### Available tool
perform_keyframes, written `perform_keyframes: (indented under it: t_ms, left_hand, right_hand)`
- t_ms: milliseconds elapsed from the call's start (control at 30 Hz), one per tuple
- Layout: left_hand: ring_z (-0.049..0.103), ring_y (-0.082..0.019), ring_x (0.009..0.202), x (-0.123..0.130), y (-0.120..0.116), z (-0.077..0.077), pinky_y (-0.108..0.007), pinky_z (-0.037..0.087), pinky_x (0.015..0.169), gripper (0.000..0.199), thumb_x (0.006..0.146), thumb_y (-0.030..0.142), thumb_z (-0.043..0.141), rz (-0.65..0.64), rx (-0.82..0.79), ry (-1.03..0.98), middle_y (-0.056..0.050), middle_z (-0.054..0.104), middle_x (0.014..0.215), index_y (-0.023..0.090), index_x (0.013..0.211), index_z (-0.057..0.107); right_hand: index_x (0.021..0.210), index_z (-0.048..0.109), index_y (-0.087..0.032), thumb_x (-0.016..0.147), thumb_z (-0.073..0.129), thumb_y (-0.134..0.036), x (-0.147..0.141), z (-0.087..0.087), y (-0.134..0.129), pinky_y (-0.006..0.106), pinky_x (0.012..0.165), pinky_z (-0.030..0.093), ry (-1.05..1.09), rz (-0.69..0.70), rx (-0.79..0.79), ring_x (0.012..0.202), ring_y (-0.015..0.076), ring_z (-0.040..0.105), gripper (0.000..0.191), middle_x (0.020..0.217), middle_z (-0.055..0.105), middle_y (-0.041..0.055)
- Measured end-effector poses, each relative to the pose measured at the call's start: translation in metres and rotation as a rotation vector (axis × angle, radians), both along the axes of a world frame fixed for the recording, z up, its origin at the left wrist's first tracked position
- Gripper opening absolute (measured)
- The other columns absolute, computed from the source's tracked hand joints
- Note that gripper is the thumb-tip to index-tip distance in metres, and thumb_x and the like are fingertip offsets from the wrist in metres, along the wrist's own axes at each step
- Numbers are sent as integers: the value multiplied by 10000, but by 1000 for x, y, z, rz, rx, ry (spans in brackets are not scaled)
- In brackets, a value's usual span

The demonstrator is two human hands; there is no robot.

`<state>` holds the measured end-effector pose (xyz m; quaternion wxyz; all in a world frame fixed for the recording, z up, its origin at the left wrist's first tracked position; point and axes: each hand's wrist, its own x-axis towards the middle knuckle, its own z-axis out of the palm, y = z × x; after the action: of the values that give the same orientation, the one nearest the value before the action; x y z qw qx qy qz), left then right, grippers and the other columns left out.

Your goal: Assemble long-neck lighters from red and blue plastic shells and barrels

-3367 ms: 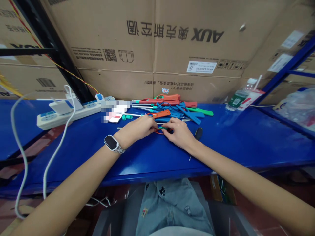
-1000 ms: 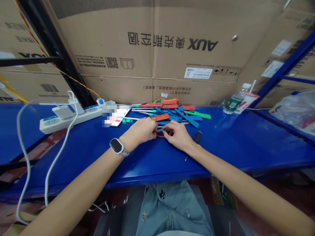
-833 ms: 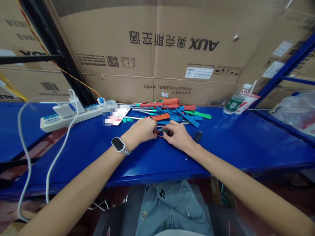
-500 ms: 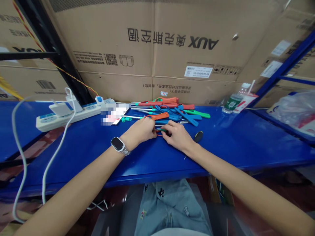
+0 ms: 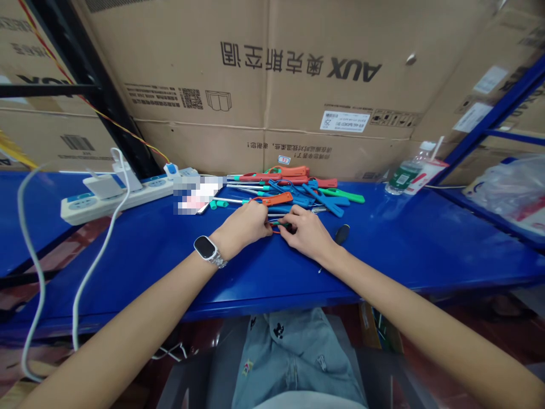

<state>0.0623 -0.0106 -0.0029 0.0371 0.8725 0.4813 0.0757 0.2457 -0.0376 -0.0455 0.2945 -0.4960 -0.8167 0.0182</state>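
My left hand (image 5: 251, 224), with a watch (image 5: 205, 248) on its wrist, is closed over the front of the pile, fingers curled. Close on its right, my right hand (image 5: 307, 230) pinches a small green piece with a thin orange-red loop (image 5: 276, 229); its exact kind is hidden by the fingers. What the left fingertips grip does not show clearly. Just behind the hands lie several long-necked lighters: an orange lighter (image 5: 276, 199), blue lighters (image 5: 326, 201), red lighters (image 5: 293, 180) and a green lighter (image 5: 347, 196). A screwdriver (image 5: 342, 234) lies partly behind my right wrist.
Small teal caps (image 5: 219, 204) lie beside a phone (image 5: 208, 193), partly pixelated. A power strip (image 5: 80, 205) with plugs and a white cable stands left. A bottle (image 5: 400, 177) and a carton with a straw (image 5: 426, 173) stand right. A large cardboard box (image 5: 276, 102) closes off the back.
The view has shifted very slightly. Both hands stay at nearly the same spot, with only small finger movement around the green piece.
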Motion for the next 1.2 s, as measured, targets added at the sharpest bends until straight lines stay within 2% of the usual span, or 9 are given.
perform_keyframes:
  t_ms: [200, 433, 567, 700, 833, 967, 1067, 1200]
  left_hand:
    - [696, -253, 800, 0, -2, 1, -334, 513, 711, 99, 822, 150, 637, 12, -3, 6, -121, 727, 799, 125, 814, 733]
    - [705, -262, 812, 0, -2, 0, -331, 506, 706, 80, 839, 164, 650, 47, -5, -13, -135, 738, 855, 134, 835, 724]
    - [678, -211, 752, -6, 6, 1, -296, 469, 658, 112, 841, 166, 663, -79, -43, -67, -98, 742, 863, 134, 923, 732]
    - [663, -179, 739, -10, 13, 4, -287, 454, 689, 178, 868, 99, 597, -233, -132, -74, -72, 745, 859, 145, 919, 762]
    - [678, -213, 850, -9, 12, 3, -312, 463, 763, 238, 967, 140, 525, -265, -39, -33, -116, 746, 969, 136, 962, 764]
    - [666, -212, 918, -9, 14, -6, -309, 466, 789, 270, 993, 108, 457, -265, 27, -29, -136, 723, 1055, 119, 993, 726]
    - [652, -186, 863, -11, 18, -10, -289, 466, 764, 225, 976, 105, 483, -252, -22, -110, -108, 728, 986, 121, 976, 708]
    - [613, -146, 689, -12, 23, -9, -264, 442, 672, 174, 954, 95, 523, -228, -169, -243, -43, 714, 796, 133, 904, 686]
  right_hand:
    - [880, 781, -174, 908, 704, -137, -2, 2, 3, 303, 680, 399, -37, -28, -10, 690, 142, 542, 89, 861, 607, 39]
    - [897, 794, -177, 922, 676, -120, -1, 3, 2, 303, 696, 399, -34, 10, -15, 700, 145, 557, 133, 857, 632, 41]
    - [889, 792, -175, 910, 693, -116, 0, 1, 4, 300, 691, 398, 1, 12, -12, 698, 144, 557, 118, 838, 629, 35]
    - [883, 778, -172, 897, 701, -111, 1, -1, 5, 295, 688, 401, 34, 17, -11, 688, 137, 545, 99, 823, 627, 26]
    - [855, 754, -169, 892, 692, -103, 1, 1, 5, 289, 673, 396, 21, 16, -25, 680, 134, 534, 98, 820, 622, 23]
    - [839, 722, -156, 900, 670, -98, 1, 3, 2, 293, 673, 395, -8, 5, -26, 692, 143, 532, 99, 821, 619, 32]
    - [838, 705, -160, 904, 673, -101, 1, 3, 1, 289, 665, 384, -11, 0, -32, 680, 137, 522, 93, 833, 618, 29]
    - [801, 697, -160, 907, 689, -107, 0, 1, 1, 288, 675, 365, -20, -2, -4, 683, 132, 515, 119, 832, 609, 22]
